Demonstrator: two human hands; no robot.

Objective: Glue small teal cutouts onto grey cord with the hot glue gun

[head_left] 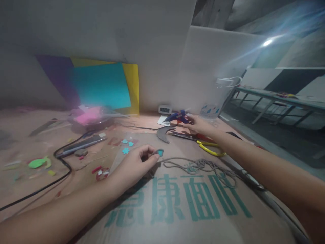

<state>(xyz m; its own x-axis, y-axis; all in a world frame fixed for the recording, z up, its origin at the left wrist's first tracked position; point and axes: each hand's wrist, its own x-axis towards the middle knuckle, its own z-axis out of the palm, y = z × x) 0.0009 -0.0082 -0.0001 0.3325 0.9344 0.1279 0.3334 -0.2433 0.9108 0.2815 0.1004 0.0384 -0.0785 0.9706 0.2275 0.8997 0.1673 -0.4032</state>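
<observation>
My left hand (144,158) pinches a small grey piece with a teal shape (160,153) on it between thumb and fingers. Beside it lies a tangled grey cord (200,165), with one strand running towards my fingers; whether it joins the piece I cannot tell. Farther back, my right hand (195,124) has its fingers around the rear of a blue glue gun (177,116), whose nozzle points left. A grey crescent-shaped cutout (164,134) and yellow-handled scissors (209,147) lie in front of my right hand. Several small teal cutouts (126,150) rest left of centre.
At the back stand a digital clock (165,109) and a clear plastic jug (218,96). Coloured sheets (104,86) lean on the wall. A black cable (66,166) crosses the left side, near a grey cutter-like tool (83,145) and loose scraps.
</observation>
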